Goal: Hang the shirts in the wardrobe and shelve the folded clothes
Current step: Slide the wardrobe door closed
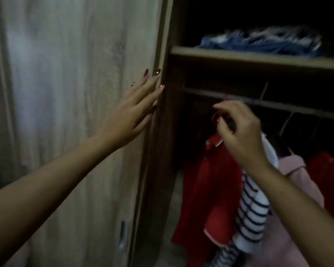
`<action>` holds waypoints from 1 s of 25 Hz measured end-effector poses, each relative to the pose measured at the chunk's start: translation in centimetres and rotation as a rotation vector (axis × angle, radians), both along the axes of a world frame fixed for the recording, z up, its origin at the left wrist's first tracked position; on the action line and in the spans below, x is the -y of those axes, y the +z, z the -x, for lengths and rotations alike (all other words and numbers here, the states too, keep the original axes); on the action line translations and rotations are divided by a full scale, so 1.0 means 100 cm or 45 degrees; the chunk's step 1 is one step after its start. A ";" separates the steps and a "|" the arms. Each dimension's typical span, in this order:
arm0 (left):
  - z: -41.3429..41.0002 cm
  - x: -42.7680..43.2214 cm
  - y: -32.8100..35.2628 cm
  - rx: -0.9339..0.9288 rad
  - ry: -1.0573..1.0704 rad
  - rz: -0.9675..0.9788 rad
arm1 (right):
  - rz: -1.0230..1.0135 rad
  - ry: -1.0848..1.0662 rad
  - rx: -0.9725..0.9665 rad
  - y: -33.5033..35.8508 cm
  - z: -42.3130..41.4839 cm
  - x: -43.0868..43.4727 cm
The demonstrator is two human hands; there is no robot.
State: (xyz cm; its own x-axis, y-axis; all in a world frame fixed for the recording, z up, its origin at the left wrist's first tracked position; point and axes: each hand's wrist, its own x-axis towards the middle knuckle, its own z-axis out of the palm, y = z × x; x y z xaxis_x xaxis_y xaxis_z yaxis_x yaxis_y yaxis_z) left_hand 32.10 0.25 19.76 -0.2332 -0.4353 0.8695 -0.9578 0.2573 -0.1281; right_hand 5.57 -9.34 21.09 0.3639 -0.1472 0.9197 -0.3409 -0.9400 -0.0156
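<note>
**Q:** State the position of the left hand.

**A:** The left hand (131,114) lies flat against the pale wood-grain wardrobe door (75,93). Its fingers are straight and slightly spread, with the fingertips (156,78) at the door's right edge. It holds nothing. The nails carry dark red polish.

**Q:** And the right hand?

**A:** The right hand (237,130) is raised inside the open compartment with its fingers curled. Thumb and forefinger pinch the top of a thin red clothes hanger (214,116). The hand is just below the dark horizontal hanging rail (278,105). Blur hides whether the hook sits on the rail.

**Q:** Where is the task item?

**A:** A red collared shirt with white trim (206,180) hangs below the red clothes hanger, at the left end of the compartment. It is close to the brown inner side panel (162,151).

**Q:** List the adjacent garments.

**A:** Just right of the red collared shirt hangs a white shirt with dark navy stripes (253,209), partly behind the right forearm. Next comes a pale pink garment (301,176), then a second red garment (328,174) at the frame edge.

**Q:** What is above the rail?

**A:** A brown wooden shelf (239,56) spans the compartment. A stack of folded blue clothes (262,41) rests on it, blurred.

**Q:** Anything else on the door?

**A:** A small recessed metal handle (122,236) sits low on the door, near its right edge.
</note>
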 end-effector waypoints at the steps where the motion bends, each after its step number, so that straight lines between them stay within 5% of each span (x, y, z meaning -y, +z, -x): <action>1: -0.015 -0.010 -0.034 -0.024 0.066 -0.023 | -0.087 0.067 -0.078 -0.035 -0.018 -0.005; 4: -0.053 -0.025 -0.116 -0.111 0.247 -0.245 | -0.288 0.209 -0.463 -0.138 -0.064 -0.018; 10: -0.098 -0.027 -0.195 0.017 0.378 -0.541 | -0.215 0.170 -1.317 -0.275 -0.123 -0.041; 25: -0.062 -0.024 -0.212 0.138 0.321 -0.522 | -0.247 -0.194 -1.409 -0.317 -0.085 -0.062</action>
